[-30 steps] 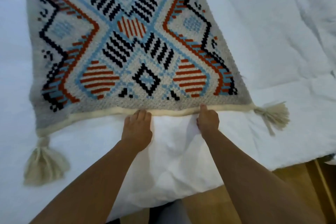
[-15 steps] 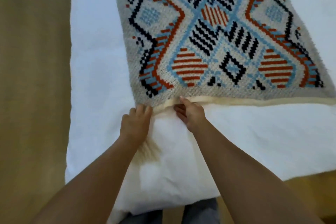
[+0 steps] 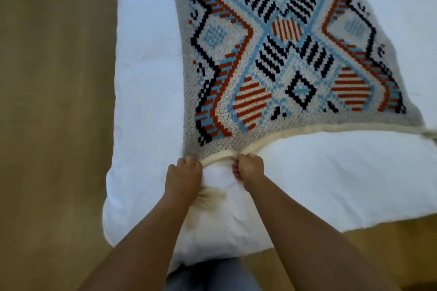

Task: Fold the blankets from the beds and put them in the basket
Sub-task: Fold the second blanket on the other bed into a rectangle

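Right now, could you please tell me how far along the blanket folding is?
Nothing looks done yet: the patterned blanket lies spread flat on the white bed, with no fold showing. In hand: the left hand and right hand both grip its cream hem at the near left corner. Left: every fold, then the basket, which is not in view.

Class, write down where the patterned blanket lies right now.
In the head view the patterned blanket lies on the white bed, centre-right, its near cream edge held by the left hand and right hand.
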`<state>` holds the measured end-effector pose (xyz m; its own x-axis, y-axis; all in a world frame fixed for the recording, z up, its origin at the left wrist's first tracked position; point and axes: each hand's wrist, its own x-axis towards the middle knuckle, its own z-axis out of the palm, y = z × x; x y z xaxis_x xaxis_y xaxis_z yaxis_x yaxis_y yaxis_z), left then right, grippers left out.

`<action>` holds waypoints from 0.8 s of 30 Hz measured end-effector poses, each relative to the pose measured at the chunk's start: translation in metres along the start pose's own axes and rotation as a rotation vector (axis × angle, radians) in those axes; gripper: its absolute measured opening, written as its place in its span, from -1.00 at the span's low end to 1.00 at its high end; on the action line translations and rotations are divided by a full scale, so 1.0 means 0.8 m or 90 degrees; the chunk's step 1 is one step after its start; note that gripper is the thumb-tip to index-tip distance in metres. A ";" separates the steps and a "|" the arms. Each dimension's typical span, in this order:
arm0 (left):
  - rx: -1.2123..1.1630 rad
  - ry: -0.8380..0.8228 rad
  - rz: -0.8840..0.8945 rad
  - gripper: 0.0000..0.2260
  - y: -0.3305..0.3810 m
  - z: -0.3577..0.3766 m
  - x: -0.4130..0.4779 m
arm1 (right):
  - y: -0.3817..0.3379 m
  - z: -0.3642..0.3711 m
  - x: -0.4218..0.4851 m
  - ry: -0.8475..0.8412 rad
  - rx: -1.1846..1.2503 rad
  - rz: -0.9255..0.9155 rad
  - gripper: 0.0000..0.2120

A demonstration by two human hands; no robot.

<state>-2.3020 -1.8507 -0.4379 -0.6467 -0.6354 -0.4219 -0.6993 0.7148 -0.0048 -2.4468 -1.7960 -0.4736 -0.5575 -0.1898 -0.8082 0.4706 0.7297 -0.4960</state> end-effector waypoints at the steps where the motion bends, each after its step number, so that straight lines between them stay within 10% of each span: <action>1: 0.012 -0.003 -0.039 -0.75 0.002 0.006 0.002 | -0.006 -0.001 -0.002 -0.010 0.022 0.004 -0.77; 10: -0.064 -0.015 -0.084 -0.69 -0.005 -0.041 -0.035 | -0.009 0.008 -0.081 -0.090 -0.042 0.045 -0.72; 24: -0.001 -0.021 0.204 -0.80 -0.202 -0.089 -0.085 | -0.012 0.122 -0.200 0.077 0.008 0.066 -0.56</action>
<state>-2.1668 -1.9440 -0.3441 -0.8241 -0.3684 -0.4303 -0.4620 0.8767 0.1342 -2.2953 -1.8366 -0.3706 -0.5839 -0.0331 -0.8111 0.5373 0.7332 -0.4168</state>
